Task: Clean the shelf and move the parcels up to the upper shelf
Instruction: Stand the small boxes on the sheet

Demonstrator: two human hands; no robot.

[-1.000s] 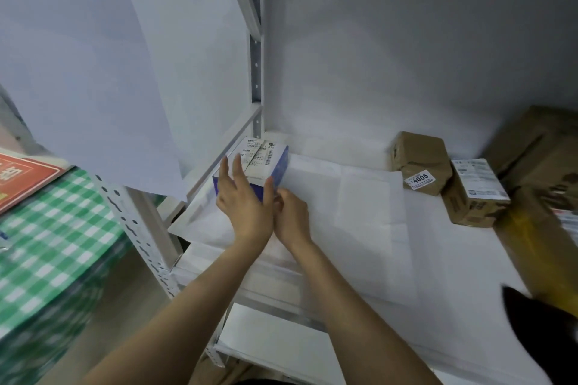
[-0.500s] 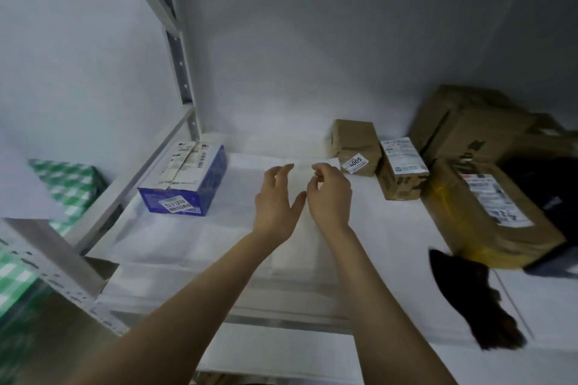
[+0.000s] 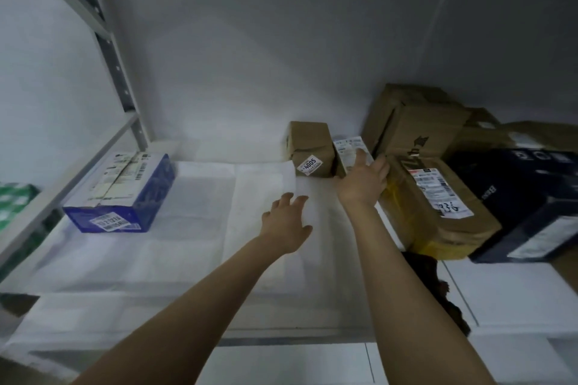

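I'm watching one shelf (image 3: 281, 341) lined with white paper (image 3: 200, 197). The parcels crowd its far right, which leaves the lined stretch on the left bare, I judge for wiping or for setting parcels down.

My right hand (image 3: 359, 184) lies on the small labelled parcel (image 3: 347, 150). Its fingers are on the white label and its thumb is spread toward the big taped carton (image 3: 438, 206) just beside it. The parcel is wedged between that carton and the brown parcel (image 3: 308, 144), so a grip from above seems the only way in. I cannot tell whether the hand has clamped on it yet. My left hand (image 3: 286, 225) is near the middle of the paper with its fingers apart, holding nothing, probably ready to steady the sheet or take the parcel's other side.

The blue box (image 3: 125, 194) stands alone at the left against the frame, well apart from the rest.

The brown parcel's sticker reads "4005". The carton's label carries a handwritten number, possibly "336". The barcode stickers on the blue box and the white lettering on the black box (image 3: 531, 197) are too blurred to read.
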